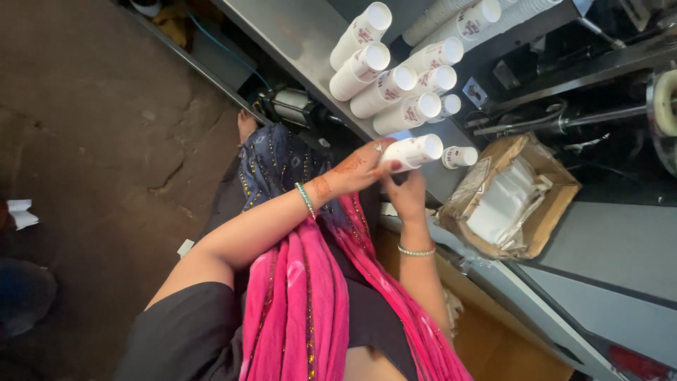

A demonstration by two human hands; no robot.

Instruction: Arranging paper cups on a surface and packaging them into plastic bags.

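White plastic bottle: in the head view, you hold it across both hands, lying near horizontal with its flat end pointing away from your body. Your left hand wraps the near end, fingers closed over the top of the bottle and thumb against its side; this clamps the bottle so it cannot roll. Your right hand sits directly under the bottle, fingers curled up against its underside. How tightly the right hand closes cannot be read, since the bottle hides the fingertips; treat it as a supporting hold.

Beyond the grip, on the steel bench, a stack of like bottles lies on its side in rows, ends facing the same way as the held one. Laid flat and packed together, they brace one another.

Just past the held bottle's far end, one small bottle lies alone on the bench edge.

To the right of the grip, an open carton rests tilted, its mouth turned toward your hands. White sheets in clear film fill it.

Below the grip, a pink scarf hangs over your lap.
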